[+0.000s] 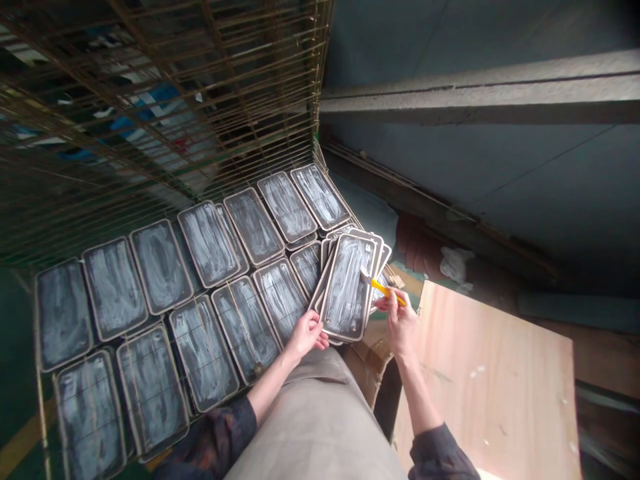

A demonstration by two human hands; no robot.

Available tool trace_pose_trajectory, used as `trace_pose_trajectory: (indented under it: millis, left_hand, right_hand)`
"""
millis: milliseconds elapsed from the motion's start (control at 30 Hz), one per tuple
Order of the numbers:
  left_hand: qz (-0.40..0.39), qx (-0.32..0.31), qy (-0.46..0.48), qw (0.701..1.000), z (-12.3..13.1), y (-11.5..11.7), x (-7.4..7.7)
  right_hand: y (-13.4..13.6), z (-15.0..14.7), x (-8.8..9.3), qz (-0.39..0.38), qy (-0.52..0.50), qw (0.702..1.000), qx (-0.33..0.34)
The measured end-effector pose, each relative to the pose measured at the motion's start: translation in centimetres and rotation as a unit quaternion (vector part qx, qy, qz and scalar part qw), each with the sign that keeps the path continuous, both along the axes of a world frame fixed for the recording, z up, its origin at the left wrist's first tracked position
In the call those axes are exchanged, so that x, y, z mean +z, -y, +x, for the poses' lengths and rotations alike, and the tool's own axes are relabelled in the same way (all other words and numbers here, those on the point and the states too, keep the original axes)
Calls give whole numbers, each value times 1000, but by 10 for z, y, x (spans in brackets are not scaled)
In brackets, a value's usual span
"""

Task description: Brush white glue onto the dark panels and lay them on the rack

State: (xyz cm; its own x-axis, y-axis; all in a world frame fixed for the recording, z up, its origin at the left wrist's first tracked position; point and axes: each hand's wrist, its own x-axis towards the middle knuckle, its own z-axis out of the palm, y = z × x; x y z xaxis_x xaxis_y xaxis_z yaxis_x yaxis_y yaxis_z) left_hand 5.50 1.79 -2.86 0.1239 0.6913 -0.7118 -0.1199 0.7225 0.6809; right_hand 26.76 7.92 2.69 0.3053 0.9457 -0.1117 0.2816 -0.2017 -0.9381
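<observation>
The panels [347, 280] are dark charcoal inside pale beige rims, streaked lengthwise with milky white, dense on some and greyish and faint on others. The brush [383, 288] has a bright yellow handle and a whitish tip. The apron [320, 427] is plain greyish beige; the sleeves [213, 440] are near-black with a blurred brownish pattern. The board [490, 387] is pale pinkish tan with faint grain, the rack [316, 60] brownish gold, the wall [525, 173] slate blue-grey, the floor [15, 313] dark green with yellowish stripes.

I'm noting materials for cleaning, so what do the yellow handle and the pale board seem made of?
Yellow handle: probably smooth plastic, given its bright, even colour. Pale board: likely wood or plywood with a plain, uncoated-looking finish, from its faint grain streaks.
</observation>
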Motion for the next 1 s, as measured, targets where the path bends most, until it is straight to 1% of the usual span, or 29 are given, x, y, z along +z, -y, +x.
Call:
trace_pose_trajectory:
  millis: [133, 300, 433, 533, 667, 733, 867, 1000]
  left_hand:
    - [4, 20, 10, 1000, 1, 2, 1]
    - [2, 28, 16, 999, 1, 3, 1]
    - [3, 24, 21, 999, 1, 2, 4]
    - [4, 17, 22, 1000, 0, 2, 4]
    - [5, 6, 22, 1000, -2, 3, 2]
    - [4, -1, 20, 1000, -2, 2, 4]
    - [9, -20, 14, 1000, -1, 1, 12]
    - [40, -28, -4, 999, 0, -2, 26]
  right_hand:
    - [41, 3, 12, -49, 19, 998, 41]
    - [76, 4, 29, -97, 44, 992, 70]
    - [101, 4, 31, -116, 67, 987, 92]
    - [114, 1, 30, -127, 76, 983, 109]
    - [116, -11, 36, -118, 65, 983, 123]
    - [112, -18, 41, -106, 33, 986, 121]
    - [101, -25, 50, -86, -65, 991, 77]
    - [87, -7, 53, -47, -97, 994, 20]
